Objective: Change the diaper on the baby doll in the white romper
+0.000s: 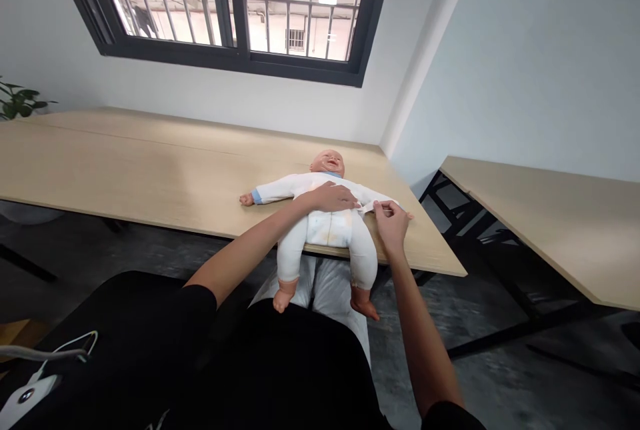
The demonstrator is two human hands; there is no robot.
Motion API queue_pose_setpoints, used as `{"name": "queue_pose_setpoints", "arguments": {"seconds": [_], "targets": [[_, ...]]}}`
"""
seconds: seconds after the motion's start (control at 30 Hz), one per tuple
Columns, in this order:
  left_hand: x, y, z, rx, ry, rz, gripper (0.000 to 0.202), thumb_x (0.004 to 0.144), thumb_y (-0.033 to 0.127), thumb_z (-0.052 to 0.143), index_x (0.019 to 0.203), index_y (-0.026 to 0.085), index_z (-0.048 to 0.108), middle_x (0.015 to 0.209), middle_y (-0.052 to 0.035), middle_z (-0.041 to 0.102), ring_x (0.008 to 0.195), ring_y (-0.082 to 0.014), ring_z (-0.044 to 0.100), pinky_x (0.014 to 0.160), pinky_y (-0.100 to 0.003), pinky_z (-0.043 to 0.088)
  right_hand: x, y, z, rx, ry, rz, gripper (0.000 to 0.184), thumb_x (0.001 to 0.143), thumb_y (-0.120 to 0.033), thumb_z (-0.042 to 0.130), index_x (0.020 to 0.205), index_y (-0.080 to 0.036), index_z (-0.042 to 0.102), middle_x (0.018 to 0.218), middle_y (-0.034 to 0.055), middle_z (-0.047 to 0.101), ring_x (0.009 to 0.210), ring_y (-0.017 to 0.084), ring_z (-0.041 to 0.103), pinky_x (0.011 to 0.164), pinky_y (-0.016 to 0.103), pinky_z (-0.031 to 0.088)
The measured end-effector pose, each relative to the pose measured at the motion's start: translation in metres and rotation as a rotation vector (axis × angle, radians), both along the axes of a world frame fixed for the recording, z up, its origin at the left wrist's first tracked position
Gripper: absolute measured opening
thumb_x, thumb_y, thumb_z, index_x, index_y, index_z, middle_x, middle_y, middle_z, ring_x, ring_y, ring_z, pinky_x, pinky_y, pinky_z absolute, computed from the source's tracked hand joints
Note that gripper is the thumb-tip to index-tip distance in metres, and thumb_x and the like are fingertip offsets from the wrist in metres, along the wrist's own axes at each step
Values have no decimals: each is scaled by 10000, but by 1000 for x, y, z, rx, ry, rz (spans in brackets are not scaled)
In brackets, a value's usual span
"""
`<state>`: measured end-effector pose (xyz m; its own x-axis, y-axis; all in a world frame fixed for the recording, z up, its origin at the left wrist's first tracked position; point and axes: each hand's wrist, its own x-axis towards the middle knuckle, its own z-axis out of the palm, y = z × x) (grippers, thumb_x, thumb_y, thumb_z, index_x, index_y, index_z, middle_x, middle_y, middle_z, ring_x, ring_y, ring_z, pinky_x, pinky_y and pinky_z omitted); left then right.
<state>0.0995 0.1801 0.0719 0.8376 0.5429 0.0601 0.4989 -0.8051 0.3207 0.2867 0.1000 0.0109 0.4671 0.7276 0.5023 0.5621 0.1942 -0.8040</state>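
Observation:
A baby doll (364, 253) in a white suit with blue cuffs lies on its back on the wooden table (200, 197). Its head points towards the window and its legs hang over the front edge. Around its hips is a white diaper (327, 230) with faint coloured prints. Across the doll's belly lies my left hand (336, 197), its fingers stretched out and pressing on the diaper's upper edge. Beside the doll's hip, my right hand (391, 217) pinches a white diaper tab (369, 207), which is drawn out to the side.
To the right, past a gap, stands a second wooden table (550, 217) on black legs. A barred window (240, 10) is in the wall behind. A green plant (23, 103) shows at the far left. A white device with a cable (30, 397) is at lower left.

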Motion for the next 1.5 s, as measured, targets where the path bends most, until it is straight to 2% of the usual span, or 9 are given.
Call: {"name": "queue_pose_setpoints", "arguments": {"seconds": [0.2, 0.37, 0.6, 0.77, 0.93, 1.1, 1.27, 1.4, 1.5], "targets": [[-3, 9, -1, 39, 14, 70, 411, 1022, 394, 377, 1231, 342, 727, 1603, -26, 430, 1474, -306, 351, 1210, -550, 187, -4, -23, 4, 101, 143, -112, 348, 815, -524, 561, 763, -181, 593, 741, 76, 667, 668, 206, 603, 722, 340, 482], [-2, 9, -2, 52, 48, 78, 393, 1018, 404, 398, 1222, 341, 728, 1601, -23, 434, 1481, -281, 329, 1222, -523, 187, -7, -26, 17, 172, 243, -48, 314, 791, -489, 600, 732, -181, 586, 710, 62, 649, 659, 200, 603, 685, 325, 478], [-2, 8, -4, 69, -18, 87, 379, 1005, 323, 439, 1277, 226, 685, 1444, -114, 588, 1382, -315, 457, 1188, -518, 275, -62, -6, 45, 144, -68, 133, 277, 837, -433, 574, 708, -192, 621, 808, 77, 697, 748, 226, 639, 782, 370, 505], [-10, 25, -9, -129, -262, 15, 336, 938, 210, 496, 1169, 131, 726, 1156, -132, 735, 1113, -258, 638, 1045, -384, 447, -90, -4, 42, 107, -214, 110, 242, 865, -344, 560, 685, -196, 627, 795, 79, 707, 721, 231, 620, 769, 373, 489], [-17, 35, -21, -441, -667, -149, 386, 812, 215, 627, 1170, 114, 729, 1069, -152, 759, 983, -247, 683, 936, -404, 509, -102, -3, 41, 0, -347, 58, 205, 906, -249, 564, 741, -179, 664, 870, 79, 724, 795, 235, 645, 761, 339, 463], [-15, 31, -28, -644, -926, -17, 322, 810, 317, 715, 1055, 109, 732, 1026, -159, 763, 944, -243, 710, 832, -349, 541, -111, -9, 36, -121, -647, 19, 231, 965, -214, 524, 880, -141, 727, 956, 120, 708, 946, 275, 627, 807, 355, 457], [-23, 12, -26, -389, -1070, 270, 159, 891, 249, 618, 960, 137, 706, 994, -107, 753, 894, -190, 699, 771, -278, 534, -112, -17, 24, -24, -799, 117, 316, 1013, -236, 460, 993, -113, 750, 984, 144, 680, 1002, 286, 588, 938, 393, 443], [-51, -10, -30, -56, -1056, 410, 145, 890, 180, 542, 909, 170, 685, 1062, -80, 725, 1004, -199, 667, 876, -308, 519, -99, -24, 17, 74, -655, 262, 312, 1020, -292, 486, 1146, -139, 727, 1105, 122, 697, 1098, 271, 592, 1021, 408, 433], [-84, -24, -43, 91, -977, 579, 160, 896, 201, 523, 940, 177, 675, 1007, -76, 709, 900, -203, 652, 837, -328, 517, -80, -33, 19, 246, -454, 302, 335, 1021, -339, 479, 1189, -168, 714, 1219, 103, 686, 1172, 242, 591, 1063, 403, 434]]}}
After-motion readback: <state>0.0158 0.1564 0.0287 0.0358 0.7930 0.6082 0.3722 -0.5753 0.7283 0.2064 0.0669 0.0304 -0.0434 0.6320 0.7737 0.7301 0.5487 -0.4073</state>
